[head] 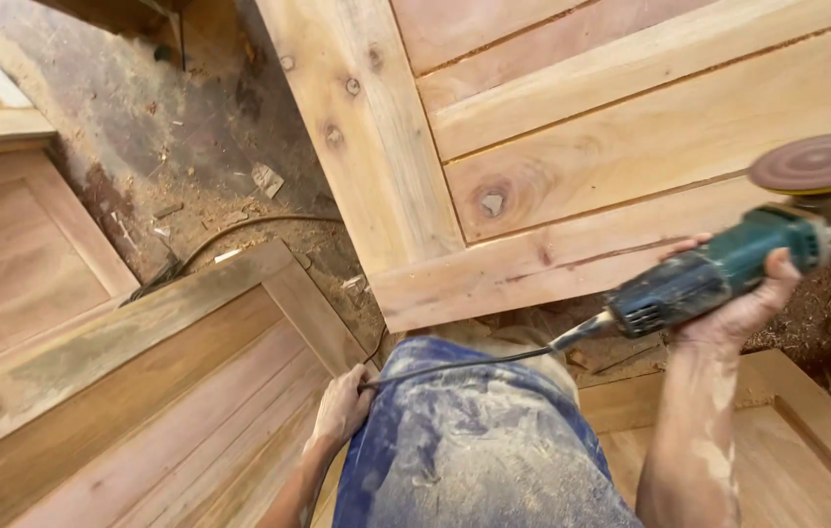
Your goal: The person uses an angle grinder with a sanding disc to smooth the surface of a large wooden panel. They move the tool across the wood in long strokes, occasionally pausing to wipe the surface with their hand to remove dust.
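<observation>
Sawdust and wood chips cover the dirt floor (171, 166) of a carpentry space, seen from above.

At the right of the frame the right hand (738, 303) is raised with the forearm rising from the bottom edge, its grip clamped around the body of a green angle sander (719, 274), thumb over the top and fingers wrapped beneath. The sander lies tilted, its nose up toward the upper right, and its round reddish-brown sanding disc (816, 161) faces upward, held off the wood at the right edge of the frame. The tool's casing is dusty and scuffed. A dark power cord (464, 364) leaves the tail of the sander and runs leftward across the person's dusty blue trouser leg (474, 450) to the left hand (342, 406), low in the centre, whose grip is closed around the cord beside the thigh.

Behind the sander, filling the upper right, stands a pale unfinished panelled door (631, 127) with knots and horizontal grooves, its lower corner reaching down to the centre. At the lower left lies a darker wooden door frame (142, 391), and another panel (15, 254) sits at the left edge. A black cable (240, 230) curves over the floor between them. More framed wood (807, 440) lies at the lower right, beneath the raised arm.
</observation>
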